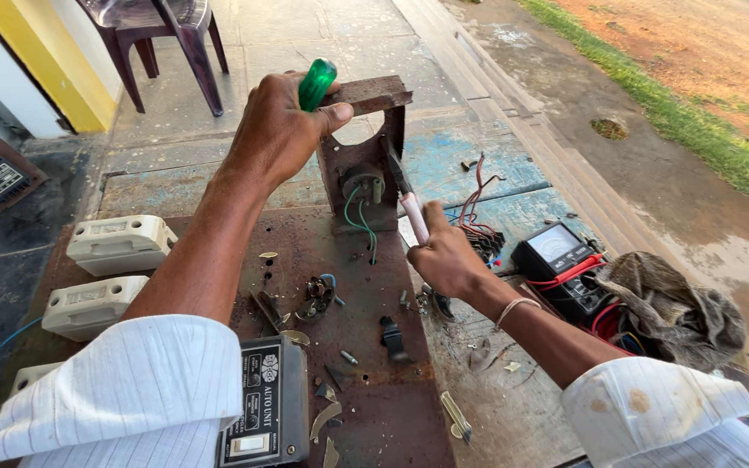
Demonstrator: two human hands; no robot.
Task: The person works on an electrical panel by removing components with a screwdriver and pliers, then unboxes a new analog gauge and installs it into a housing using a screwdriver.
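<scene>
Left hand (279, 130) fisted around green screwdriver (316, 83), pressing rusty bracket (366, 156) upright at counter (374, 407) far edge. Right hand (446, 258) pinches pink-handled pliers (409, 204) at bracket's round fitting (362, 184). Advice: steady bracket, keep the pliers' nose square.

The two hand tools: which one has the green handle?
The screwdriver in the left hand, raised against the rusty metal bracket. The tool in the right hand has a pale pink handle.
</scene>
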